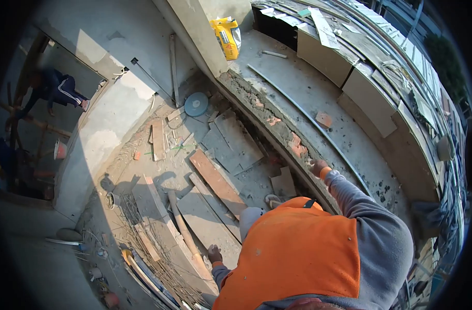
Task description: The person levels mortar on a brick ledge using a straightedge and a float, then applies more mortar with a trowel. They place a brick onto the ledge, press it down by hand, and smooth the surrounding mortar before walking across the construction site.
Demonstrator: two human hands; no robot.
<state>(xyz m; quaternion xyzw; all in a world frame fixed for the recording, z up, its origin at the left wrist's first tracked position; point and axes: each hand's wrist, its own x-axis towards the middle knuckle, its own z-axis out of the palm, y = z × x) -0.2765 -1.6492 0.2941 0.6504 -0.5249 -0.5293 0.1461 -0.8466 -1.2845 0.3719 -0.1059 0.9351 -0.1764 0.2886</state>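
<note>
My right hand (pixel 318 167) reaches out to the low wall, at the rough mortar bed (pixel 282 123) along its top. Its fingers look closed, and whatever they may hold is too small to make out. Reddish brick (pixel 298 145) shows through the grey mortar just beyond that hand. Lower down, my left hand (pixel 214 253) hangs beside my body over a grey board (pixel 202 217), fingers loosely apart and nothing visible in them. My orange vest (pixel 298 248) hides part of the floor and the near end of the wall.
Planks (pixel 215 181), a round pole (pixel 187 237) and thin rebar (pixel 158 253) litter the floor. A blue disc (pixel 196 104) lies by the wall. Across the wall are a long metal bar (pixel 308 119) and a yellow bag (pixel 226 39). Another person (pixel 55 93) is in the left opening.
</note>
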